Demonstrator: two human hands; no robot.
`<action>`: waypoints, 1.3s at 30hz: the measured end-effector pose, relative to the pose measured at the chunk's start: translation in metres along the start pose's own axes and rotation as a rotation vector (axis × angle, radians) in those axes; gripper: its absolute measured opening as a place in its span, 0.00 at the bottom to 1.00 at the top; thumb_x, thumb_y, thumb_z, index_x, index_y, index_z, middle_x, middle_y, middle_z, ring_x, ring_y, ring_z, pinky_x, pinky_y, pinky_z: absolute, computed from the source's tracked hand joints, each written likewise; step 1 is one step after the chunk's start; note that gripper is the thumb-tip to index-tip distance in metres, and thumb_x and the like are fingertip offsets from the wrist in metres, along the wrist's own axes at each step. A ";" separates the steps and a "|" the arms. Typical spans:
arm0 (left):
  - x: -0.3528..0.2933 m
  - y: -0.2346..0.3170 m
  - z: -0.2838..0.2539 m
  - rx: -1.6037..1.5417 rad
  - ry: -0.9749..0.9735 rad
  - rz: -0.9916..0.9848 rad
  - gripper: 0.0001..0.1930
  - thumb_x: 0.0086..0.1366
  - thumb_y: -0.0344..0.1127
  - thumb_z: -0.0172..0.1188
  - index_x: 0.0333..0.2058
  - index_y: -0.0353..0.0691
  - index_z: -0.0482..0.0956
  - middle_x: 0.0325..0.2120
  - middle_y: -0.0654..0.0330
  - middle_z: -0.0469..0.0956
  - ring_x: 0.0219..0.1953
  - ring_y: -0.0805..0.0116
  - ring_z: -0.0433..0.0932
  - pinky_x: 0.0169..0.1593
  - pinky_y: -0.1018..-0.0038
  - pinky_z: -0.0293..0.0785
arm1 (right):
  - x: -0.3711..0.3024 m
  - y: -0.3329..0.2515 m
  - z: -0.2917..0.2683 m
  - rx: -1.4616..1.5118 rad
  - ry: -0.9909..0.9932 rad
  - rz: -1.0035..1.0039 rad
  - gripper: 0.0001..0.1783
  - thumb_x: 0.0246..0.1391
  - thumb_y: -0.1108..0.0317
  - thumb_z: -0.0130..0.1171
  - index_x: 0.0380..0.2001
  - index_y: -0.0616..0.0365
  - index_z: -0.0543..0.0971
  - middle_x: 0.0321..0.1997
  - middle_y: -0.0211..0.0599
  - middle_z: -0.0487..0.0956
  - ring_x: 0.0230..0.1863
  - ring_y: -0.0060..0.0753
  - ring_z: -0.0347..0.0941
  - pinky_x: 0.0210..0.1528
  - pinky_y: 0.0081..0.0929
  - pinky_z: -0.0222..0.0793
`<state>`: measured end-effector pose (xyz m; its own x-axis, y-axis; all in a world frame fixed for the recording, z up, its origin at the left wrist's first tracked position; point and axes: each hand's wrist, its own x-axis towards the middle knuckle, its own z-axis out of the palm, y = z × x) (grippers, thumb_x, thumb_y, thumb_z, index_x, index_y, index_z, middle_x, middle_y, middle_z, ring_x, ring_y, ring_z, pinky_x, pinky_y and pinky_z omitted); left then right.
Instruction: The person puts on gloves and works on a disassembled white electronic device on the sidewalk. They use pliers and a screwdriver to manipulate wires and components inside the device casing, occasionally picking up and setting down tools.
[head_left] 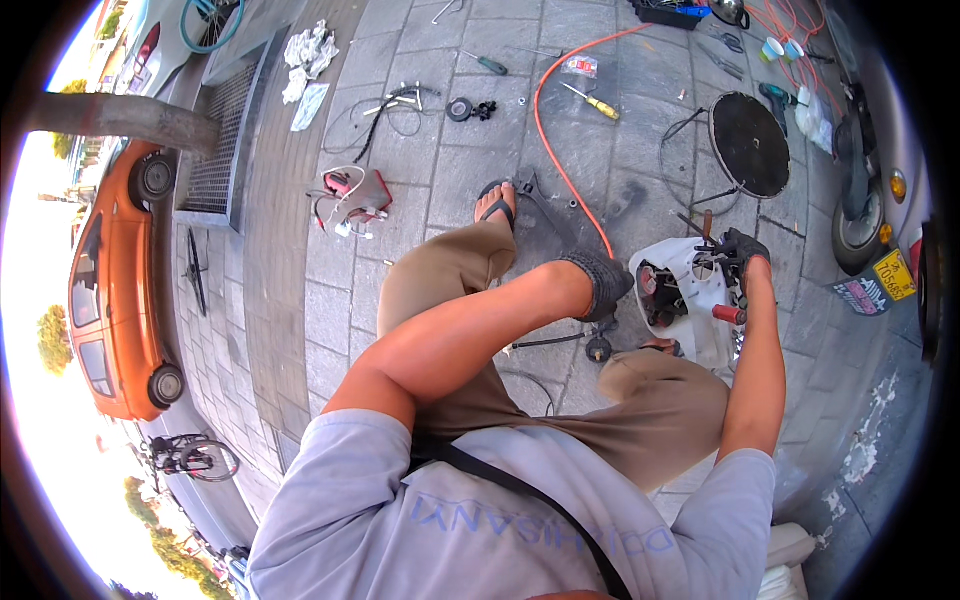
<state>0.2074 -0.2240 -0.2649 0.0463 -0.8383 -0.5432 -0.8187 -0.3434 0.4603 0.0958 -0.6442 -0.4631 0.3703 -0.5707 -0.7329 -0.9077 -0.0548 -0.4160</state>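
My left hand (602, 286), in a dark knit glove, is closed where the orange hose (573, 185) meets it. The hose's end is hidden in the glove. Just right of it, a cut-open white plastic container (712, 340) holds dark and metal parts (658, 295). My right hand (743, 250), also gloved, is at the container's far right edge, its fingers curled by a metal part (706, 264); what they grip is too small to make out. A red-handled tool (729, 314) lies across the container's right side. A round black part (598, 348) lies on the paving near my left hand.
A round black disc (750, 145) lies beyond my right hand, beside a green drill (777, 100). Farther off are a yellow screwdriver (596, 103), a dark screwdriver (486, 63) and a blue-black tool tray (672, 14). A red-grey box with wires (362, 194) stands left of my foot.
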 end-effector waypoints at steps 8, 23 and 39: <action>-0.019 0.001 -0.002 0.032 -0.049 -0.001 0.20 0.66 0.41 0.62 0.53 0.37 0.79 0.44 0.43 0.84 0.49 0.44 0.83 0.49 0.53 0.79 | -0.095 -0.011 -0.056 -0.246 0.685 -0.249 0.27 0.57 0.47 0.56 0.48 0.55 0.87 0.54 0.43 0.85 0.56 0.48 0.80 0.59 0.40 0.71; -0.065 -0.032 -0.017 0.009 0.059 -0.040 0.22 0.63 0.43 0.61 0.53 0.41 0.81 0.48 0.44 0.83 0.53 0.43 0.82 0.55 0.54 0.77 | -0.287 -0.127 0.089 0.277 0.680 -0.844 0.18 0.67 0.61 0.60 0.51 0.62 0.83 0.53 0.42 0.84 0.54 0.34 0.80 0.61 0.31 0.71; -0.109 -0.057 -0.009 -0.036 0.261 -0.063 0.23 0.60 0.46 0.67 0.50 0.37 0.81 0.44 0.45 0.83 0.49 0.46 0.82 0.52 0.52 0.76 | -0.154 -0.110 0.273 -0.499 -0.063 -0.456 0.28 0.60 0.53 0.54 0.60 0.53 0.79 0.59 0.53 0.80 0.60 0.55 0.77 0.63 0.43 0.71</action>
<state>0.2538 -0.1168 -0.2258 0.2459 -0.8942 -0.3741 -0.7892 -0.4088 0.4584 0.1927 -0.3264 -0.4514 0.7345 -0.3532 -0.5794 -0.6350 -0.6588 -0.4034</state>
